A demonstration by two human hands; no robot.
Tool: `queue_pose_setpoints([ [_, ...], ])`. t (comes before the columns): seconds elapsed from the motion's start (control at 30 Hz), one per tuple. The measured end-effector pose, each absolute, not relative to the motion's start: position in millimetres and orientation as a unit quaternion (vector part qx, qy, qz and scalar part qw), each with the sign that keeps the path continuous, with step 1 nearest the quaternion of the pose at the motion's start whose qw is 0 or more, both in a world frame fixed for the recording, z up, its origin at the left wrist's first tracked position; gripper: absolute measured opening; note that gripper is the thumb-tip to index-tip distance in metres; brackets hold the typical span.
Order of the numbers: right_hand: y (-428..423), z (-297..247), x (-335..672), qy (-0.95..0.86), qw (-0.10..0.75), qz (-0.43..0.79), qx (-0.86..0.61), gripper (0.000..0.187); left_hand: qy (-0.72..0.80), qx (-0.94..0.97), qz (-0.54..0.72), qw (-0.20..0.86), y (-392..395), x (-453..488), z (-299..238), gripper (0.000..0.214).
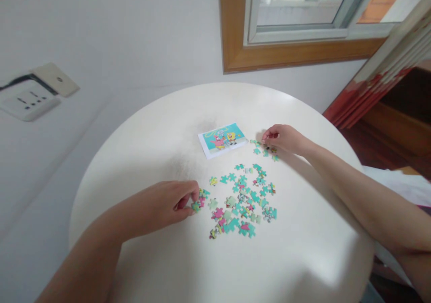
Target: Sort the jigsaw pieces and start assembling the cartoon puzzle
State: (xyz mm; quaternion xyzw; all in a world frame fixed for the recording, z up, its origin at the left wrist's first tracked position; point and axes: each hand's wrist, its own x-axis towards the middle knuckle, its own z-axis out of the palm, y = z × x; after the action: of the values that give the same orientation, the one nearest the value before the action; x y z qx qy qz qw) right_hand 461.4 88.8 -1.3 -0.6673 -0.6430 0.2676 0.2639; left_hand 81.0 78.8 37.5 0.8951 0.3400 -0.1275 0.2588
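- Two bare hands, one round table (144,159), one picture card (224,140); jigsaw pieces (254,197) by the dozens, too crowded for an exact count.
- Pieces lie in three lots: a large scatter mid-table, a small clump just left of it, another small group at the far right, beside the card.
- Left hand (175,198): thumb and forefinger bent in at the left clump, touching it; I cannot tell whether a piece is pinched.
- Right hand (286,138): reaches over the far-right group, fingers curled, tips down among the pieces; grip or no grip, I cannot tell.
- Hidden: part of the far-right group, beneath that hand. Some pieces overlap; their prints are too small to read.
- Cut off: both arms, the window (299,11) at top, the socket block (28,100) at left.
- Materials: smooth white tabletop, greyish smudges left of the card; knobbed, flat pieces, mostly turquoise, some pink, pale green, yellow; wooden window frame (232,54); folded red-and-cream curtain (360,92).
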Motion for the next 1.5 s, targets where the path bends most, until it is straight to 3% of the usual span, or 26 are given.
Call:
queue_pose_setpoints([
  [0.23,91.2,-9.4,458.6,-0.760,0.229,0.048,-0.606,0.023,0.315,0.900,-0.118,0.277,81.3,82.1,36.0,0.009],
  [0.47,84.5,-11.8,456.3,-0.774,0.261,0.030,-0.576,0.027,0.308,0.873,-0.068,0.371,86.0,91.5,41.1,0.017],
  [0.63,57.2,8.1,416.9,-0.806,0.343,0.130,-0.464,0.025,0.346,0.805,0.038,0.481,83.5,110.1,32.0,0.024],
  [0.77,31.6,18.9,380.5,-0.832,0.331,0.248,-0.371,0.019,0.371,0.763,0.074,0.524,76.6,125.8,22.3,0.027],
  [1.13,22.2,16.7,365.5,-0.819,0.290,0.334,-0.366,0.010,0.369,0.788,0.111,0.480,65.5,139.8,19.9,0.028],
  [1.5,23.9,16.2,368.5,-0.756,0.286,0.434,-0.397,0.012,0.403,0.765,0.138,0.483,62.1,141.3,20.6,0.035],
])
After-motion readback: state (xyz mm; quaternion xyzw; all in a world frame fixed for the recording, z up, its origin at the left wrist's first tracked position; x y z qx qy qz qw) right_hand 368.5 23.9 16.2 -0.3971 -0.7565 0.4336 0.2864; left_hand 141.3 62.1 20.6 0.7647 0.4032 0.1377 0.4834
